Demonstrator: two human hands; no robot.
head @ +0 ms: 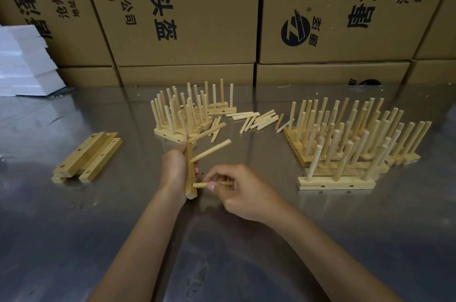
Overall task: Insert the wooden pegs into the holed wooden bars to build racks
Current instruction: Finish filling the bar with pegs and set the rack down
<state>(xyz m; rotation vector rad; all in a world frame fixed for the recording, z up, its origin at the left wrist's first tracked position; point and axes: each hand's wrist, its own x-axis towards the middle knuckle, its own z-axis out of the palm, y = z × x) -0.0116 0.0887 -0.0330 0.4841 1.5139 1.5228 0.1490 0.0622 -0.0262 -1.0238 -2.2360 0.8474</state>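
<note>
My left hand (174, 171) grips a holed wooden bar (189, 173) held upright above the steel table. Two pegs stick out of the bar to the right, the middle one (212, 150) clearly seated. My right hand (237, 190) pinches a third peg (201, 185) whose tip meets the bar's lower end. Loose pegs (256, 118) lie scattered beyond the hands. Bare holed bars (87, 156) are stacked at the left.
Finished racks stand in a group at the back centre (185, 114) and a larger group at the right (350, 139). Cardboard boxes (187, 10) wall off the far edge. White foam blocks (24, 62) sit at the far left.
</note>
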